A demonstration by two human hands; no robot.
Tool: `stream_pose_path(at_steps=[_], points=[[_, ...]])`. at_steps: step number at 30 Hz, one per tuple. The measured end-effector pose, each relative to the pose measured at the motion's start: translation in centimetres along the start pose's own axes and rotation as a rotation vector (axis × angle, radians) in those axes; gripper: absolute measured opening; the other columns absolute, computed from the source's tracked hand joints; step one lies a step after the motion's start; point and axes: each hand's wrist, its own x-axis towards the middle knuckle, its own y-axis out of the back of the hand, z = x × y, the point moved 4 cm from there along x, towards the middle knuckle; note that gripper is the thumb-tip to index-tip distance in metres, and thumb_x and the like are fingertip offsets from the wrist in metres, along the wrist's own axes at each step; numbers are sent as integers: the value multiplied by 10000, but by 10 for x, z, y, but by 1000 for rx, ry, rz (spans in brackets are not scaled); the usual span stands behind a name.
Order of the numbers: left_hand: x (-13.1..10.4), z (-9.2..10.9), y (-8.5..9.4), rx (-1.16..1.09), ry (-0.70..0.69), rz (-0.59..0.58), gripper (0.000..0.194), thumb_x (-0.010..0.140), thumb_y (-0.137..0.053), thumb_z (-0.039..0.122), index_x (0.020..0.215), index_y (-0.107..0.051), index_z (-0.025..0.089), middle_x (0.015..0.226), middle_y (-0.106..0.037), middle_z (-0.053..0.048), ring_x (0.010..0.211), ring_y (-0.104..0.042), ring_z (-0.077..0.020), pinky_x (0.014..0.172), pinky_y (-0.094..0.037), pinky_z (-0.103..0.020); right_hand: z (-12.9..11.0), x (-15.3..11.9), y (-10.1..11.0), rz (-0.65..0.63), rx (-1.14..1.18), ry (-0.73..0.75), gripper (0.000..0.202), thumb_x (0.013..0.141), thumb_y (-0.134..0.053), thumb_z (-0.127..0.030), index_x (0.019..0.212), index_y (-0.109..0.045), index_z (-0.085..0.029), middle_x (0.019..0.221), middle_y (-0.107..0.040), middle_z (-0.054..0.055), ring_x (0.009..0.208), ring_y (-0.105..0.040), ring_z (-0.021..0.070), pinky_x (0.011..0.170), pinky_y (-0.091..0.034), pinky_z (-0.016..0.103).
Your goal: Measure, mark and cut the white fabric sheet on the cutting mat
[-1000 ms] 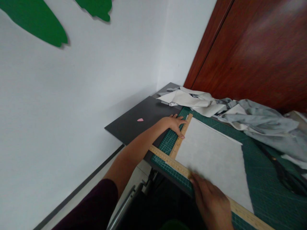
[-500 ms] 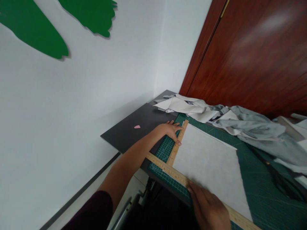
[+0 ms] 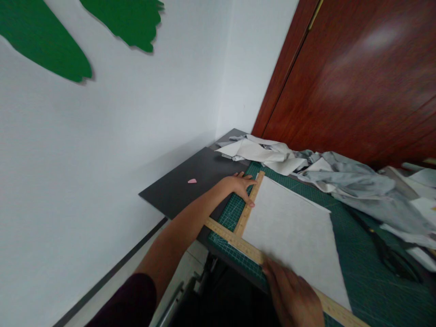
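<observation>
My left hand (image 3: 242, 187) presses down with spread fingers on a short wooden ruler (image 3: 242, 223) along the left side of a white fabric sheet (image 3: 293, 231). A long wooden ruler (image 3: 221, 231) crosses the sheet's near edge, meeting the short one at roughly a right angle; whether they are joined I cannot tell. Over the long ruler lies my right hand (image 3: 294, 293), its fingers close together and gripping it, fingertips partly hidden. Beneath sheet and rulers is a green cutting mat (image 3: 231, 211) with grid lines.
Crumpled white and grey fabric (image 3: 357, 177) is heaped along the back of the table. Black-handled scissors (image 3: 391, 256) lie on the right. A small pink piece (image 3: 192, 180) rests on the dark tabletop (image 3: 180, 193). White wall and a wooden door (image 3: 357, 81) stand behind.
The whole view has shifted slightly, so everything appears a little further left. Both hands keep their places on the rulers, and the sheet lies as before.
</observation>
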Motion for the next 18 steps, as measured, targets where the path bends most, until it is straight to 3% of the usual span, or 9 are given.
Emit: stream_pose_path(at_steps=[6, 11, 15, 18], points=[[1, 0, -1, -28, -10, 4, 1393, 522, -835, 756, 1670, -206, 281, 1760, -1, -65, 1595, 84, -425, 1293, -2, -563, -3, 8, 15, 49, 81, -3, 338, 1043, -561, -421, 1212, -666, -148, 879, -770, 74, 717, -715, 202, 667, -532, 340], [-1, -1, 0, -27, -9, 15, 1368, 521, -829, 763, 1660, -229, 299, 1758, -22, -71, 1599, 54, -427, 1289, -15, -580, -13, 51, 27, 68, 278, 41, 276, 1004, -606, -299, 1243, -645, -166, 988, -754, 83, 872, -707, 226, 804, -561, 354], [0, -1, 1, 8, 8, 11, 1339, 535, -831, 733, 1656, -224, 322, 1761, -20, -66, 1599, 34, -432, 1288, -34, -583, 2, 113, 1, -38, 424, -163, 339, 1004, -573, -277, 1329, -619, -191, 1308, -693, 129, 1201, -646, 287, 1029, -527, 447], [0, -1, 1, 35, 3, 7, 1335, 539, -859, 666, 1657, -222, 313, 1762, -31, -77, 1597, 11, -441, 1288, -76, -578, 23, 150, -32, -159, 536, -311, 484, 980, -610, -321, 1418, -567, -120, 1470, -603, 183, 1368, -560, 298, 1162, -437, 459]])
